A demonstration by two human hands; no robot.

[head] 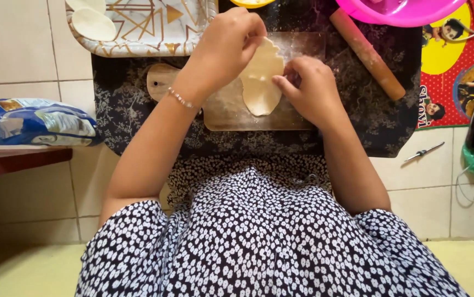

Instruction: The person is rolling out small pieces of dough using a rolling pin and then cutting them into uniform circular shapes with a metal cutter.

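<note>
A dark floral cloth covers the tiled floor at the middle of the view, and a person in a white-on-navy flowered dress sits at its six o'clock edge. On the cloth lies a wooden board with its handle pointing to nine o'clock. At eleven o'clock from the board sits a patterned tray bearing pale dough rounds. A pink bowl stands at one o'clock, and just below it a wooden rolling pin lies aslant on the cloth. A blue packet rests at nine o'clock, well apart from the board.

A folded piece of pale dough lies on the board, its crimped edge running up toward twelve o'clock. The left hand (a bead bracelet on its wrist) comes over the dough's upper end, fingertips pressed together on the folded rim. The right hand sits at three o'clock of the dough, fingers curled and its thumb and forefinger nipping the edge. A small metal tool lies on the tiles at four o'clock.
</note>
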